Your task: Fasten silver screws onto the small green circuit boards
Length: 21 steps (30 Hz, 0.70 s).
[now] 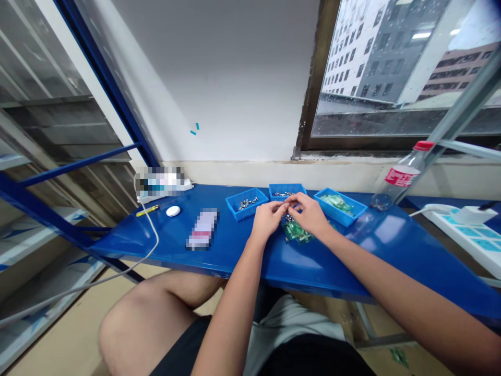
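Nr middle of blue desk [305,267]: loose pile of grn boards [299,235]. To its left, flat pixelated item [202,230]. L hand [268,219] & R hand [311,213] meet just over pile, fingers bent in, tips together; can't tell from here if either grips a pc. White oval thing [173,211] far'r left. Behind hands, L bin [250,212] & mid bin [287,187] w/ small metal bits, R bin [337,215] w/ grn boards. Far right: bottle [403,176], red cap.

Shiny metal parts [247,202], smooth glossy tabletop [391,256]
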Motion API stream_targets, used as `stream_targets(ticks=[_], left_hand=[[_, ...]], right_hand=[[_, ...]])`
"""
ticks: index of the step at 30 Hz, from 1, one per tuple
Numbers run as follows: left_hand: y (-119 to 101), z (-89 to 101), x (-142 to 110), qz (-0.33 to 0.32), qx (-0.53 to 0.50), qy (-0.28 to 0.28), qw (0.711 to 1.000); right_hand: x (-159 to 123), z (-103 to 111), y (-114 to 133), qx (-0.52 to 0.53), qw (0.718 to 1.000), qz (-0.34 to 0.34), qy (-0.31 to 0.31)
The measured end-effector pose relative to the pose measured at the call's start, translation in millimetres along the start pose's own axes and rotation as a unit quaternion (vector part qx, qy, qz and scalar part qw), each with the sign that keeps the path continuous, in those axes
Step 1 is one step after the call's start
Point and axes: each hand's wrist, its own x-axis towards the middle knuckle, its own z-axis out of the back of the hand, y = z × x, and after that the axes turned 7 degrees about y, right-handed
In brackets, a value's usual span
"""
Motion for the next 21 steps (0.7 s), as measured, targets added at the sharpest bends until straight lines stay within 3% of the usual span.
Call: stream_targets(ticks=[5, 12, 21], left_hand=[[1.6, 1.2, 1.2, -0.002, 0.015, -0.016, 1.000], [-3.5, -0.3, 0.6, 0.007, 0.054, -0.019, 0.998], [-1.7, -0.8, 1.1, 0.001, 0.024, -0.041, 0.999]], right_hand=[[-0.3, 0.1, 1.4, -0.008, 0.999, 0.031, 0.020], [-1.2, -2.8, 0.5, 0.043, 0.997, -0.071, 0.007], [-0.6, -5.4, -5.6, 0.088, 0.992, -0.080, 0.041]])
